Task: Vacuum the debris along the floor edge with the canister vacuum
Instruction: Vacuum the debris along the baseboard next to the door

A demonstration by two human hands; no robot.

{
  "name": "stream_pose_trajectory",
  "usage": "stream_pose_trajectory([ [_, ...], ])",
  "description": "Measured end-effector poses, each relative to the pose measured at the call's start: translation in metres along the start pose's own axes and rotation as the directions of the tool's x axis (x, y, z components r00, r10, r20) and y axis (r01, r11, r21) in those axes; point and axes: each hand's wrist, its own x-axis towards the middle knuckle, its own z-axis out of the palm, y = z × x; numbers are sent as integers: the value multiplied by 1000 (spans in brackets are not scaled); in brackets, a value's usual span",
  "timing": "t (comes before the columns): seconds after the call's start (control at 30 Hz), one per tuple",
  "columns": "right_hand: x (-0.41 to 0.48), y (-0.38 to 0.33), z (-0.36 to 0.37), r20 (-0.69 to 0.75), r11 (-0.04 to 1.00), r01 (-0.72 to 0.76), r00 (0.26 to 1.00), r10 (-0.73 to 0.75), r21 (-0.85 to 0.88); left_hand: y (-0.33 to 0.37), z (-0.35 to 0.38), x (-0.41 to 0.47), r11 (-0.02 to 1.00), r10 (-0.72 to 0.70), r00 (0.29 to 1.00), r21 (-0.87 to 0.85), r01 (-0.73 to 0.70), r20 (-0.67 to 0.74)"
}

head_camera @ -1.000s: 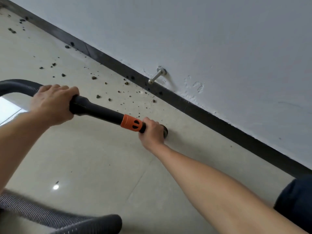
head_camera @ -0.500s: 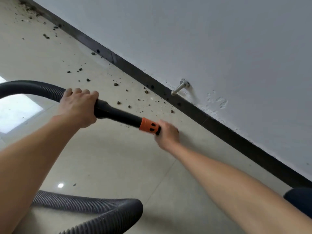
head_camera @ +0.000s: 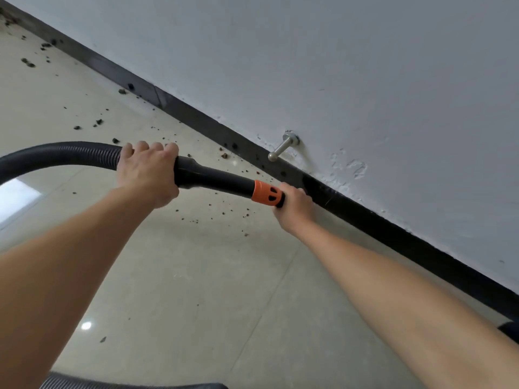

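The black vacuum pipe [head_camera: 219,179] pointed right and down, toward the dark wall strip [head_camera: 393,235]. The left hand [head_camera: 146,175] gripped its back; the right hand [head_camera: 295,206] gripped its tip.

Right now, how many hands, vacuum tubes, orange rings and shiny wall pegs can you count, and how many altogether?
2 hands: left hand, right hand
1 vacuum wand, held by both hands
1 orange collar on the wand
1 metal door stopper on the wall
Total: 5
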Motion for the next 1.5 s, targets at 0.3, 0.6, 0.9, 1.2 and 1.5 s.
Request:
stream_pose_trajectory([
  [0.3,12,7,19,-90,991,80,993,-71,106,-9,10,-9,998,56,998,-16,-56,12],
  [0.6,83,-76,54,72,957,283,955,-287,58,-74,19,-29,972,-232,972,43,231,24],
  [0.9,-47,-29,29,153,994,101,983,-106,41,-53,17,-25,999,21,989,-32,-16,146],
  [1.2,48,-100,64,191,975,224,956,-222,14,-102,8,-44,957,-286,956,65,282,65],
  [1.5,-94,-64,42,325,993,43,942,-78,113,-84,3,-42,999,-1,959,43,-11,285],
])
